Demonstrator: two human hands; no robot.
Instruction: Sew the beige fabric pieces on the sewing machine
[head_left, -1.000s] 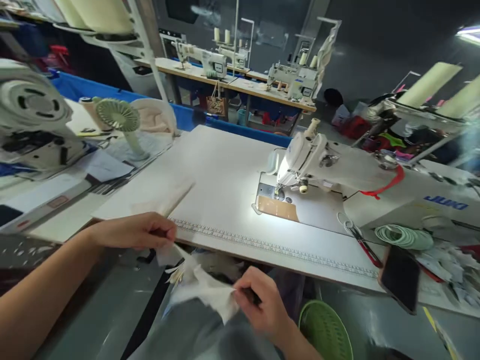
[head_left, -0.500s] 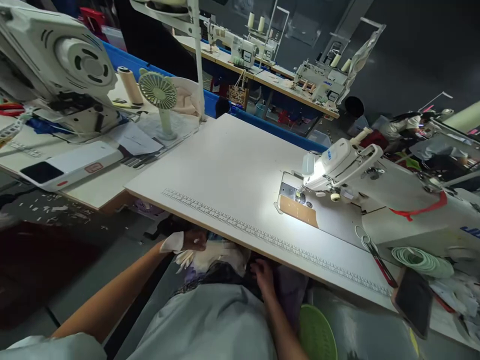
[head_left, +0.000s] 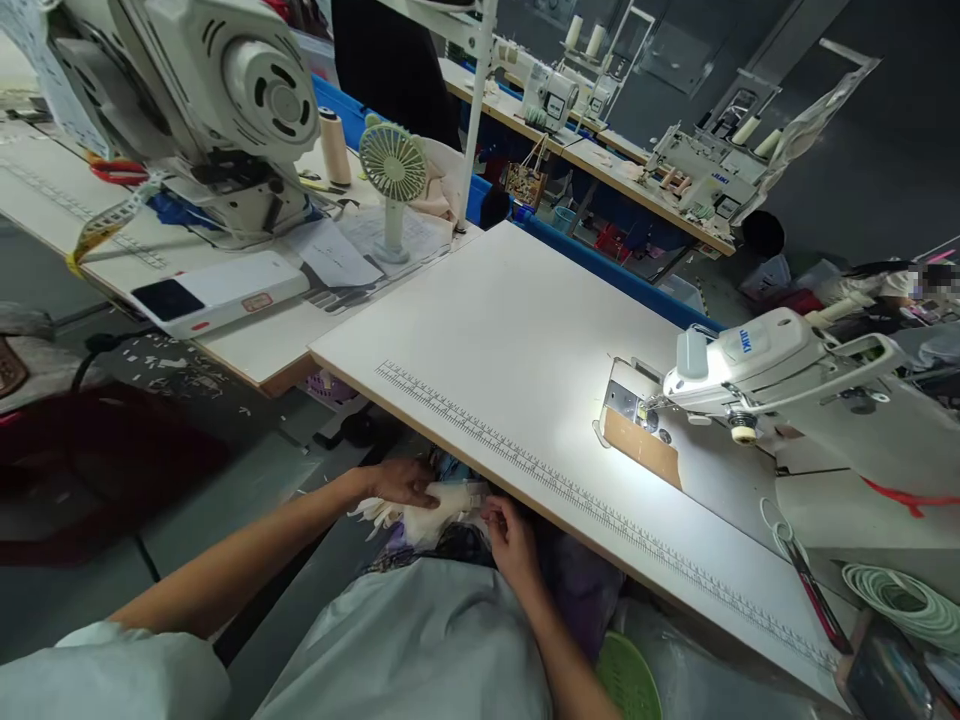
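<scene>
Pale cloth pieces (head_left: pixel 442 512) lie bunched on my lap below the table's front edge. My left hand (head_left: pixel 403 483) rests over the left part of them, its fingers bent down onto the cloth. At their right end my right hand (head_left: pixel 508 525) has its fingertips pressed together at the cloth, close under the edge of the white table (head_left: pixel 480 330). On the table's right side stands a white sewing machine (head_left: pixel 750 365), its lamp lit over the needle plate (head_left: pixel 630 400). Neither hand touches the machine.
Left of the table are another machine (head_left: pixel 240 100), a small green fan (head_left: pixel 394 165), a thread cone (head_left: pixel 334 148) and a white device (head_left: pixel 221 295). Scissors (head_left: pixel 817 600) and coiled tubing (head_left: pixel 892 595) lie at the right. A green basket (head_left: pixel 628 680) is below.
My left hand has moved right onto the cloth, and the white piece at its wrist no longer shows there. My right hand has come to the cloth's right end. The view has shifted.
</scene>
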